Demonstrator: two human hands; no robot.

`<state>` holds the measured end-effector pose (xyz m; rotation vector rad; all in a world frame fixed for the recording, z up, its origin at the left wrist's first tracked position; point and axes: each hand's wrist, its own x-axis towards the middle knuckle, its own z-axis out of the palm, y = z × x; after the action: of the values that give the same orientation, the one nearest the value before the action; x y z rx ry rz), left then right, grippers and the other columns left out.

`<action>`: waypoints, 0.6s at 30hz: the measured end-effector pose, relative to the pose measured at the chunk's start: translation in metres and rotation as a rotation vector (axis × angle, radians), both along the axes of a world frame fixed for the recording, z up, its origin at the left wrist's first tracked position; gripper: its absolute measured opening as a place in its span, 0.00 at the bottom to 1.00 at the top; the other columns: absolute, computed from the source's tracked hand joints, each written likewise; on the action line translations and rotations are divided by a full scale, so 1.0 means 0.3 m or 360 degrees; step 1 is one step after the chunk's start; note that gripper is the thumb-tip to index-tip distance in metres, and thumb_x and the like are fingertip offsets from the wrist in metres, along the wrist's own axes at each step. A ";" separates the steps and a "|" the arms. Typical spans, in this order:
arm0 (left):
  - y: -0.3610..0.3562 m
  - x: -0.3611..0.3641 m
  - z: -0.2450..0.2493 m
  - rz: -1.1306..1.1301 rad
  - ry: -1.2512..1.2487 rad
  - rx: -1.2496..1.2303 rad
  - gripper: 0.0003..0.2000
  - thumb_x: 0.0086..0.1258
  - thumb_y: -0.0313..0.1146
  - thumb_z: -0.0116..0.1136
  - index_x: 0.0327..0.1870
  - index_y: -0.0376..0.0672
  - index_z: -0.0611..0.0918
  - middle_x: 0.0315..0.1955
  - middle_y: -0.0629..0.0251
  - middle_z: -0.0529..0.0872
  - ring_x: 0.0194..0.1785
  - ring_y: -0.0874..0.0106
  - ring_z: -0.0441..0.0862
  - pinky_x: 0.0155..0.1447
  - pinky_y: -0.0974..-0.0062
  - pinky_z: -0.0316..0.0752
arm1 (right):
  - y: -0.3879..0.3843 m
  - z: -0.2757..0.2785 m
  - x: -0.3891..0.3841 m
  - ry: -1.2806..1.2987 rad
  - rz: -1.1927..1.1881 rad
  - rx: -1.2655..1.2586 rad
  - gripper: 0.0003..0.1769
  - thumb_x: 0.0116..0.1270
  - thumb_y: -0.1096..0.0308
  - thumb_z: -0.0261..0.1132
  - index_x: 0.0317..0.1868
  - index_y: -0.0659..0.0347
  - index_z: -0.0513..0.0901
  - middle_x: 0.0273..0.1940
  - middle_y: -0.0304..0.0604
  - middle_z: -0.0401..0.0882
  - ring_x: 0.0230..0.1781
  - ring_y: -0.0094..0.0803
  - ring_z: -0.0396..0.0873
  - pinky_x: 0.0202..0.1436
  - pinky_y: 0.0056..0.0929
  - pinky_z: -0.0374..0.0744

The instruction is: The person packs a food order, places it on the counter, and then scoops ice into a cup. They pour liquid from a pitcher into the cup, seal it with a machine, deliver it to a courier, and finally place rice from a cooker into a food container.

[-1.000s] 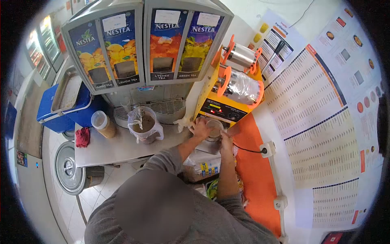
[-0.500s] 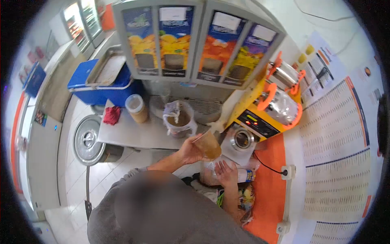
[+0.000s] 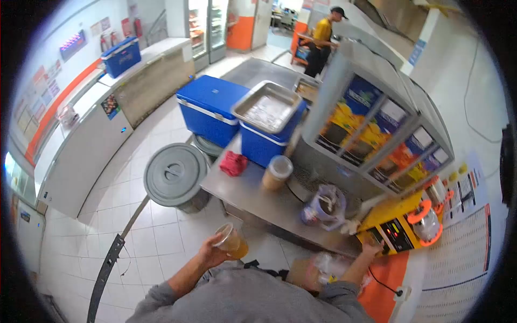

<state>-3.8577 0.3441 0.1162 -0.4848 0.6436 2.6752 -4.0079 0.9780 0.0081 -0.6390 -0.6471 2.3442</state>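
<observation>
Plastic cup (image 3: 233, 243) in outstretched left hand (image 3: 212, 253)

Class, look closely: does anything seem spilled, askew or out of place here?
The red cloth looks slightly out of place: it lies crumpled at a corner of the counter rather than folded. No clear spill or damage shows.

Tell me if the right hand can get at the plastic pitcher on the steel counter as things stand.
Probably yes: the right hand is at the yellow machine, near the pitcher, and only a crumpled pale item seems to lie between them. Whether that hand holds anything is hard to tell.
</observation>
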 end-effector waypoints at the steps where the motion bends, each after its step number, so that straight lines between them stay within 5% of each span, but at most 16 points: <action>1: -0.082 0.045 -0.021 0.0037 0.0030 -0.0008 0.27 0.68 0.48 0.53 0.67 0.49 0.69 0.66 0.63 0.69 0.70 0.54 0.64 0.67 0.36 0.60 | -0.084 0.037 -0.031 -0.0049 -0.0147 0.0204 0.24 0.66 0.54 0.56 0.52 0.66 0.76 0.42 0.47 0.79 0.44 0.44 0.76 0.51 0.45 0.73; 8: -0.599 0.294 -0.043 0.0650 0.0021 -0.0234 0.27 0.68 0.49 0.53 0.66 0.51 0.69 0.62 0.61 0.71 0.67 0.54 0.67 0.61 0.36 0.65 | -1.080 0.467 -0.087 -0.0369 -0.1210 0.1376 0.21 0.71 0.57 0.52 0.47 0.69 0.77 0.41 0.48 0.76 0.47 0.43 0.75 0.54 0.41 0.72; 9: -0.672 0.302 -0.023 0.0708 0.0014 -0.0326 0.26 0.68 0.50 0.52 0.65 0.51 0.71 0.60 0.59 0.72 0.65 0.53 0.69 0.61 0.36 0.65 | -1.292 0.509 -0.087 -0.0328 -0.1119 0.2045 0.20 0.72 0.57 0.50 0.46 0.68 0.78 0.42 0.49 0.75 0.47 0.41 0.75 0.55 0.38 0.73; 10: -0.727 0.304 -0.002 0.0723 -0.0022 -0.0383 0.26 0.68 0.51 0.52 0.65 0.52 0.70 0.62 0.59 0.70 0.67 0.54 0.66 0.62 0.36 0.64 | -1.509 0.515 -0.065 -0.0240 -0.0572 0.2461 0.21 0.73 0.55 0.49 0.45 0.66 0.78 0.43 0.47 0.76 0.47 0.37 0.75 0.52 0.35 0.74; 11: -0.784 0.293 -0.004 0.0718 -0.0025 -0.0398 0.26 0.68 0.51 0.52 0.65 0.52 0.70 0.62 0.59 0.70 0.67 0.54 0.66 0.62 0.36 0.64 | -1.691 0.484 -0.063 0.0260 0.0247 0.2412 0.17 0.72 0.58 0.53 0.44 0.64 0.78 0.44 0.45 0.77 0.47 0.32 0.76 0.50 0.32 0.75; 12: -0.838 0.282 -0.019 0.0705 -0.0045 -0.0424 0.28 0.67 0.52 0.53 0.67 0.52 0.69 0.63 0.59 0.70 0.68 0.53 0.65 0.63 0.35 0.63 | -1.923 0.498 -0.023 0.0472 0.1014 0.1957 0.11 0.70 0.62 0.58 0.41 0.61 0.80 0.40 0.43 0.81 0.42 0.38 0.79 0.49 0.37 0.76; 13: -0.887 0.274 -0.020 0.0689 -0.0066 -0.0456 0.30 0.67 0.53 0.54 0.68 0.52 0.67 0.63 0.59 0.69 0.69 0.53 0.64 0.63 0.35 0.63 | -2.115 0.604 0.041 0.0717 0.1315 0.2610 0.15 0.62 0.64 0.70 0.45 0.61 0.78 0.49 0.46 0.79 0.47 0.32 0.78 0.53 0.31 0.76; 14: -0.924 0.243 0.026 0.0693 -0.0139 -0.0524 0.33 0.66 0.53 0.56 0.70 0.52 0.63 0.64 0.59 0.69 0.69 0.52 0.63 0.63 0.35 0.62 | -2.274 0.548 0.083 0.0707 0.2194 0.2068 0.24 0.58 0.59 0.74 0.52 0.60 0.78 0.55 0.48 0.78 0.51 0.35 0.78 0.58 0.35 0.76; 15: -0.979 0.225 0.011 0.0684 -0.0101 -0.0557 0.32 0.66 0.50 0.56 0.70 0.56 0.62 0.65 0.62 0.67 0.69 0.56 0.64 0.60 0.36 0.66 | -2.415 0.584 0.119 0.1019 0.2280 0.2560 0.35 0.55 0.55 0.76 0.61 0.59 0.73 0.62 0.51 0.73 0.59 0.41 0.76 0.64 0.41 0.73; 18: -1.161 0.166 -0.080 0.0614 0.0006 -0.0715 0.32 0.68 0.54 0.54 0.71 0.54 0.63 0.66 0.63 0.68 0.69 0.57 0.65 0.60 0.38 0.67 | -2.771 0.509 0.221 0.1367 0.2388 0.2572 0.38 0.56 0.53 0.75 0.64 0.56 0.70 0.60 0.51 0.73 0.60 0.48 0.74 0.63 0.41 0.74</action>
<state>-3.8080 -0.0042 0.0923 -0.7897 1.2790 2.8767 -3.9416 0.1466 0.1607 1.9259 -2.4420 1.5634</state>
